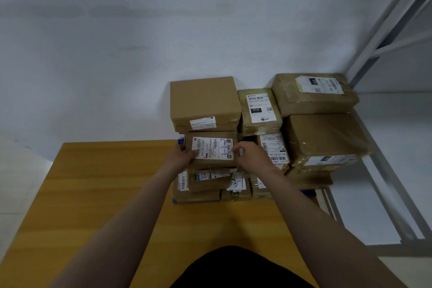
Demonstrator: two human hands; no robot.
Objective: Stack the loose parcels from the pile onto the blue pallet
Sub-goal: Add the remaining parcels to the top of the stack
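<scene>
A small brown parcel (211,151) with a white label marked "3-3-2" lies on top of the front-left stack. My left hand (181,155) grips its left edge and my right hand (251,155) grips its right edge, thumbs on the label. Under the stacks only corners of the blue pallet (180,141) show. Several other taped cardboard parcels are piled around: a plain box (204,101) behind, a labelled box (259,111) beside that, large boxes (325,138) at the right.
The pallet stands at the far right of a wooden table (105,194). A white wall rises behind. A grey metal frame (385,37) runs along the right side, close to the tallest stacks. No loose pile of parcels is in view.
</scene>
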